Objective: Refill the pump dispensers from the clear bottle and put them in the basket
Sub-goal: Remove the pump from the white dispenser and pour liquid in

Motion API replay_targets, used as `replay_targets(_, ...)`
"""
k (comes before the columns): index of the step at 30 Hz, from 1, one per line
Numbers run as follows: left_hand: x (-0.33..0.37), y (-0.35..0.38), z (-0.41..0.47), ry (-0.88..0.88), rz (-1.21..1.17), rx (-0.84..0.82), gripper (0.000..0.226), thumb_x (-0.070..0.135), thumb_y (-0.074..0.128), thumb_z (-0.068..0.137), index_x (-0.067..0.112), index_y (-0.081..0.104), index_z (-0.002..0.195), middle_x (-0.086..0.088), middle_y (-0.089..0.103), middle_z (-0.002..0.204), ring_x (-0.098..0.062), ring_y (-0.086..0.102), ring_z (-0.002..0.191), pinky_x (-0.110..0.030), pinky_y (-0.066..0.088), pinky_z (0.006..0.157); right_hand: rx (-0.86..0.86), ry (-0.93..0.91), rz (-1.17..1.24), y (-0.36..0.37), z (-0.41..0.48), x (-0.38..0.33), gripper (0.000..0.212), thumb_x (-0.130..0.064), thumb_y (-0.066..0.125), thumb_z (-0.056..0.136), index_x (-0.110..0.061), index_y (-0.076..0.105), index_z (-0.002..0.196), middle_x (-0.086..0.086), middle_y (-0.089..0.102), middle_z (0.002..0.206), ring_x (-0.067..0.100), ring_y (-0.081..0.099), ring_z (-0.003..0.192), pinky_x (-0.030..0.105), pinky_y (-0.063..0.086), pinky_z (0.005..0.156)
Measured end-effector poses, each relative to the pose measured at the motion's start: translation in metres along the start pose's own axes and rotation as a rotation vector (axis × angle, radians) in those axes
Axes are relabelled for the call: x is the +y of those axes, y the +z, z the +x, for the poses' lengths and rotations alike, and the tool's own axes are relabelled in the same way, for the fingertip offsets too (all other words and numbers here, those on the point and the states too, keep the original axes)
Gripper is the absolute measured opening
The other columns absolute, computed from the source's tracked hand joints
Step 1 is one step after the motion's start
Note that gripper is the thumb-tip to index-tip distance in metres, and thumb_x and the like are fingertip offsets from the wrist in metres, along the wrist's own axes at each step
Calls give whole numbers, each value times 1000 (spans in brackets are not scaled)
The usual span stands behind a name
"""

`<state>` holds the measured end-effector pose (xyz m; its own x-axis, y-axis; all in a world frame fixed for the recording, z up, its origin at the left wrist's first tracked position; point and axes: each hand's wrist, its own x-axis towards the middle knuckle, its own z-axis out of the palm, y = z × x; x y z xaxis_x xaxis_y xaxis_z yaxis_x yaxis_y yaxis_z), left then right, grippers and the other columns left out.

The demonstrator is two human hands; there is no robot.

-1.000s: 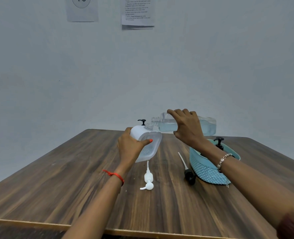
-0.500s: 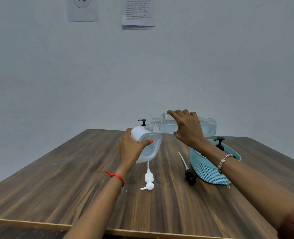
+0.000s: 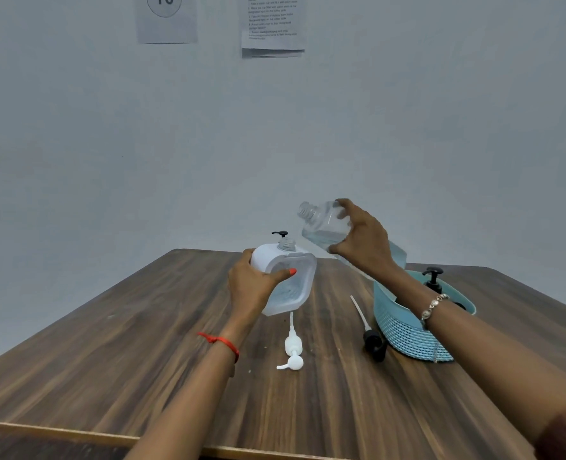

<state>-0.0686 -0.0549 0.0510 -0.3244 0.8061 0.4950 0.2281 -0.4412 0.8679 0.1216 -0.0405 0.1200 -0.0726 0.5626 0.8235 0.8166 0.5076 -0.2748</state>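
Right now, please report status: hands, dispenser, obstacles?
Left hand grips open white dispenser. Right hand holds clear bottle, neck up, not pouring. White pump lies on table.

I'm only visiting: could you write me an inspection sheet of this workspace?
Surface: wooden table, dark grain.
Job's things: white dispenser, neck open; clear bottle, uncapped, part full, tilted; teal basket holding a black-pump dispenser.
Clutter: white pump and black pump lying loose on the table.
Hands: left hand grips the white dispenser; right hand grips the clear bottle.
Cables: nothing seen.
Surroundings: pale wall with printed sheets.
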Motion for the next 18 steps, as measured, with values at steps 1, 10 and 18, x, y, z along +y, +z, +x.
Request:
replay_targets(1,-1,-1,1,-11,-18,-1,53,26,90,53,15,65,98,-2,70,90,-21,66,83,-37,56,74,-3,61,105,-1,1,-1,70,-12,80,54,-21,50,117,0,61,101,21,58,85,36,48,73)
replay_targets(10,-14,-14,5,-60,-103,-45,43,20,90,56,20,66,91,4,69,85,-15,66,77,-30,56,68,-154,487,717,25,-24,28,66,-4,87,53,-19,54,108,6,62,103,24,62,90,32,55,74)
replay_targets(18,-19,-23,8,-93,-163,-126,38,10,87,60,25,64,86,7,69,81,-1,64,64,-16,53,57,-242,620,925,54,-57,60,76,-10,88,43,-11,59,114,12,67,111,27,65,101,42,54,87)
